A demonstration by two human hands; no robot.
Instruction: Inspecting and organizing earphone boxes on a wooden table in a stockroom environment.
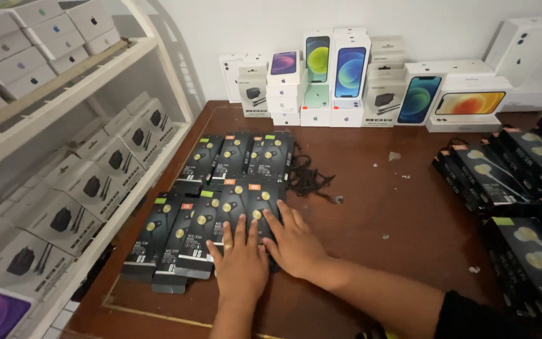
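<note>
Both my hands lie flat on a row of black earphone packages [196,232] on the brown wooden table [384,213]. My left hand [241,263] presses fingers-spread on the near end of the packages; a ring shows on one finger. Beside it, my right hand [294,245] rests on the rightmost package of that row, fingers apart. A second row of the same black packages [239,157] lies just behind. A tangle of thin black ties [308,179] sits to the right of the far row.
Black earphone boxes [509,182] are stacked along the table's right side. White phone boxes [352,75] and charger boxes stand against the back wall. A white shelf [64,176] full of charger boxes runs along the left.
</note>
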